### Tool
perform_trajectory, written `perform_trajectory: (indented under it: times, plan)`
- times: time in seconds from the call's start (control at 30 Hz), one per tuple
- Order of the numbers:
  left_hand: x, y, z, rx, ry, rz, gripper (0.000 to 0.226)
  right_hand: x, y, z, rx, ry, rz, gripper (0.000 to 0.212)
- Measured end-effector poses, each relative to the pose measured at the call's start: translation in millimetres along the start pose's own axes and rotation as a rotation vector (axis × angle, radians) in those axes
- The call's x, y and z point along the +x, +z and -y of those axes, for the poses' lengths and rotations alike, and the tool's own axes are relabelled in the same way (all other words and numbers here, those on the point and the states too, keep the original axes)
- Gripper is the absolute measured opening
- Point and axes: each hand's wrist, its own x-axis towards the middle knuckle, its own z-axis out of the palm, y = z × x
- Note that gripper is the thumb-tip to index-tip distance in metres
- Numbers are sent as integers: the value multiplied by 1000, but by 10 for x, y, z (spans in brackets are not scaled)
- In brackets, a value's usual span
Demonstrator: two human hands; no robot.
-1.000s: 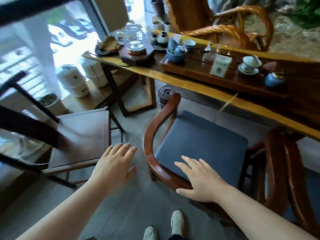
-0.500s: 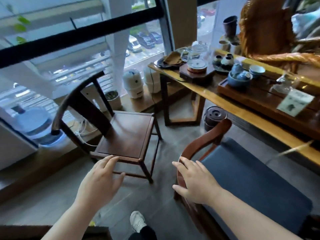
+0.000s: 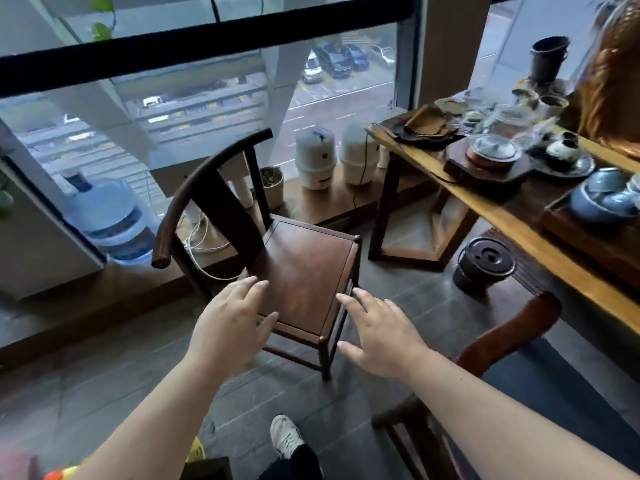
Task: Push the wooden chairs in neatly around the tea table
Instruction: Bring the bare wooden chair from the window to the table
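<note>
A dark wooden chair with a curved backrest stands near the window, apart from the tea table at the right. My left hand hovers open over the near left edge of its seat. My right hand is open beside the seat's near right corner, touching nothing. At the lower right, the reddish armrest of a second chair with a blue cushion shows, close to the table's edge. The table carries several pieces of tea ware.
A black lidded bucket sits on the floor by the table leg. Two white appliances, a small plant pot and a blue water bottle stand along the window ledge. White cables lie behind the dark chair. My shoe is below.
My view swung left from the blue-cushioned chair to the dark chair. My right hand left the armrest, and both hands moved forward to the dark chair's seat.
</note>
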Motion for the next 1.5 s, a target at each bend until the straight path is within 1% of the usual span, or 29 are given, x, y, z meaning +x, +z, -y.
perform_trajectory:
  times: [0.1, 0.23, 0.4, 0.5, 0.7, 0.87, 1.03, 1.2, 1.27, 1.33, 1.4, 1.5]
  plan:
    - [370, -3, 274, 18, 20, -17, 52, 485, -69, 146, -25, -6, -17, 80]
    - [717, -47, 685, 79, 42, 43, 60, 1064, -180, 306, -46, -27, -60, 81]
    - [942, -142, 1031, 139, 43, 37, 55, 1567, -253, 433, -73, -86, -41, 81]
    - [1025, -183, 1186, 185, 35, 67, 56, 1857, -266, 479, -90, -121, -22, 82]
    - [1195, -380, 1645, 276, -94, 131, 60, 2503, -292, 642, -64, -233, 17, 83]
    - [1394, -556, 2044, 398, -122, 151, 61, 2969, -367, 788, -90, -332, 49, 84]
    - [1728, -630, 2363, 433, -84, 212, 64, 3243, -309, 1110, -83, -391, 86, 84]
    - [2322, -665, 2874, 437, -32, 300, 61, 3632, -131, 1604, -120, -454, 98, 80]
    - [2579, -641, 3033, 433, 17, 322, 59, 3788, -55, 1708, -132, -414, 128, 77]
    - [2793, -580, 3133, 443, 78, 331, 59, 3945, -1, 1796, -64, -325, 176, 75]
    - [3079, -534, 3252, 412, 110, 344, 61, 4174, 17, 1951, 183, -147, 252, 74]
    - [3409, -428, 3286, 375, 136, 370, 61, 4417, 63, 2197, 714, 163, 337, 77]
